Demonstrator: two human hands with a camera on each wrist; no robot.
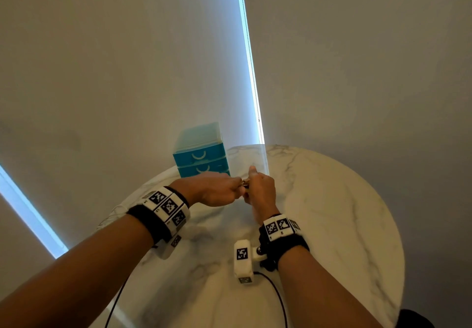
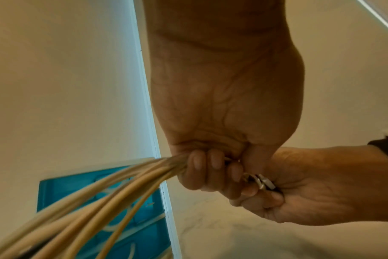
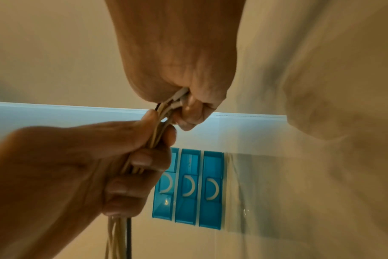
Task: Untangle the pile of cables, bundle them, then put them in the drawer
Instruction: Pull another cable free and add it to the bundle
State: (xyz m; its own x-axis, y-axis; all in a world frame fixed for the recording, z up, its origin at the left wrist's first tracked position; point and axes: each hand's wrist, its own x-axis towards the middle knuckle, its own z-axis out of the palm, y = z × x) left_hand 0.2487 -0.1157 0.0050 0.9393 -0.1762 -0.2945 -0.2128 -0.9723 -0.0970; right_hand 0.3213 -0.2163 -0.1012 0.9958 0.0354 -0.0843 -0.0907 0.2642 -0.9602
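Observation:
A bundle of several beige cables (image 2: pixel 122 189), with one dark cable among them, runs through my left hand (image 2: pixel 210 168), which grips it in a fist. My right hand (image 3: pixel 188 108) pinches the cables' plug ends (image 3: pixel 177 98) just past the left fist. In the head view my left hand (image 1: pixel 222 189) and my right hand (image 1: pixel 258 187) meet knuckle to knuckle above the table's far part. Pale cable loops (image 1: pixel 112 215) hang behind my left forearm. The blue drawer unit (image 1: pixel 201 159) stands just beyond the hands, with all three drawers (image 3: pixel 188 187) closed.
The round white marble table (image 1: pixel 332 225) has its edge close on the left and right. A wall and a bright window strip (image 1: pixel 251 72) rise behind it. A thin black wire (image 1: pixel 275 292) trails from the right wrist camera over the near table.

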